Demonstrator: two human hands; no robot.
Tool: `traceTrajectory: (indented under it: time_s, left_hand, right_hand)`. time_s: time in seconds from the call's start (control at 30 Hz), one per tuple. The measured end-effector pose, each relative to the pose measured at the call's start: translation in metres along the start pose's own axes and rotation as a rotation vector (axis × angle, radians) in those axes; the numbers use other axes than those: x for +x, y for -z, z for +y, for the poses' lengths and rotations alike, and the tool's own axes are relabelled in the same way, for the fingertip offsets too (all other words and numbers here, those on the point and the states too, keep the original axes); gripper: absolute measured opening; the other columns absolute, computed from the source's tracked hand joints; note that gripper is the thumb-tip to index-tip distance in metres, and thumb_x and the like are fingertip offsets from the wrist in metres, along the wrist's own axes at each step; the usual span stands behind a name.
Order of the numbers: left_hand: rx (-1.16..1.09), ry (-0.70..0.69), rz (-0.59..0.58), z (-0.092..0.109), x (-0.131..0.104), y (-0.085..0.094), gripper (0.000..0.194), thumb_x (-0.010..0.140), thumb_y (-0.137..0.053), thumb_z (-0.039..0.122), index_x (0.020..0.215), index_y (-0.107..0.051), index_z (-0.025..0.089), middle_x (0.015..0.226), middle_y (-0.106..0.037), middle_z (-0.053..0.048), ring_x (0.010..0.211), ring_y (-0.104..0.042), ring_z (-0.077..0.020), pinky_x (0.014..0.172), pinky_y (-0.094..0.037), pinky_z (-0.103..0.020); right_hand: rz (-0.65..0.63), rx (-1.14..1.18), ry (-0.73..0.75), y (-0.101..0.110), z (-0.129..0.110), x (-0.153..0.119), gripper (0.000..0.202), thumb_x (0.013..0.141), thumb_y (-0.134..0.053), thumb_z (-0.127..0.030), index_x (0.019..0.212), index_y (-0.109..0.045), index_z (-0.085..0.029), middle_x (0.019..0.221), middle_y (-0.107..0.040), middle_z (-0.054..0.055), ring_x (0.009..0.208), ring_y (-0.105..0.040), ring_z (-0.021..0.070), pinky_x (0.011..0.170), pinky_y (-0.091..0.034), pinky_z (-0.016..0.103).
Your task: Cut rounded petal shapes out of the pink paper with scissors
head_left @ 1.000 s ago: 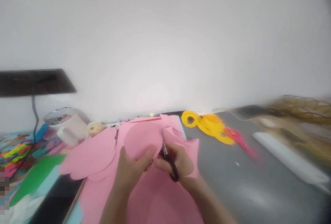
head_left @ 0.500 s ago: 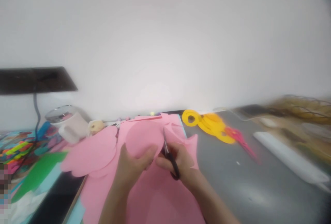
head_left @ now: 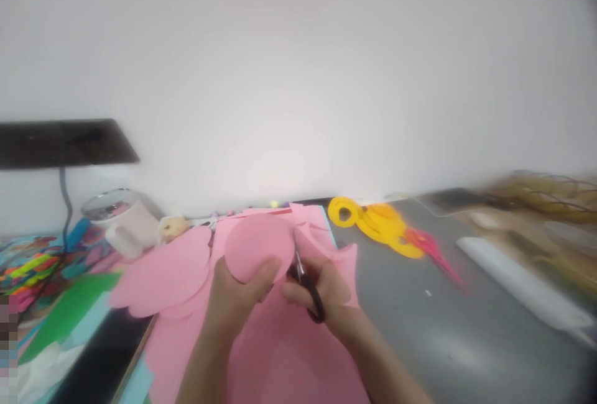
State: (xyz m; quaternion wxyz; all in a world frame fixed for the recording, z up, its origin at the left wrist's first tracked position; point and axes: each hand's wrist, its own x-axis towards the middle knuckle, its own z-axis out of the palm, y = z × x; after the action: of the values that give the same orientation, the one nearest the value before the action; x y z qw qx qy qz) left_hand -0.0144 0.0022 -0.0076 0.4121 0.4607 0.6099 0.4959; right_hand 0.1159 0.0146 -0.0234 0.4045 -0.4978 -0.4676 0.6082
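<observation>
A rounded piece of pink paper (head_left: 259,243) is pinched in my left hand (head_left: 242,289), thumb on top. My right hand (head_left: 321,286) is closed round black-handled scissors (head_left: 308,286), whose blades point away from me along the paper's right edge. Whether the blades are apart is too blurred to tell. Under both hands lies a larger pink sheet (head_left: 293,354). Pink scraps (head_left: 345,261) curl up to the right of the scissors. Left of my hands rest scalloped pink cut-outs (head_left: 163,273), overlapping one another.
On the grey table (head_left: 420,342) lie yellow cut-outs (head_left: 382,224) and pink scissors (head_left: 436,258). A white power strip (head_left: 522,283) is at the right. A white mug (head_left: 130,230), colourful pieces (head_left: 32,270) and a green sheet (head_left: 69,311) are at the left.
The rounded pink paper and my left hand have shifted very slightly left. The scissors stay at the paper's right edge.
</observation>
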Motion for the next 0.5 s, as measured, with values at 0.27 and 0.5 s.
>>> traceTrajectory:
  time_s: [0.27,0.5]
  left_hand:
    - [-0.063,-0.055,0.012,-0.0065,0.0039,-0.0006,0.038,0.063,-0.068,0.04,0.042,-0.044,0.019,0.038,-0.041,0.004,0.04,-0.038,-0.0088,0.042,-0.03,-0.025]
    - [-0.02,-0.039,-0.018,-0.0007,0.0011,-0.0032,0.039,0.066,-0.065,0.038,0.04,-0.044,0.019,0.038,-0.044,0.003,0.04,-0.042,-0.0092,0.046,-0.037,-0.025]
  right_hand:
    - [0.0,-0.049,-0.031,-0.0011,-0.0079,-0.0058,0.011,0.055,-0.061,-0.009,0.059,-0.056,-0.017,0.053,-0.049,-0.004,0.051,-0.044,0.0098,0.05,-0.034,0.023]
    - [-0.032,-0.052,-0.012,-0.0037,-0.0046,-0.0039,0.008,0.058,-0.057,-0.012,0.057,-0.053,-0.018,0.049,-0.048,-0.004,0.05,-0.045,0.0112,0.049,-0.035,0.024]
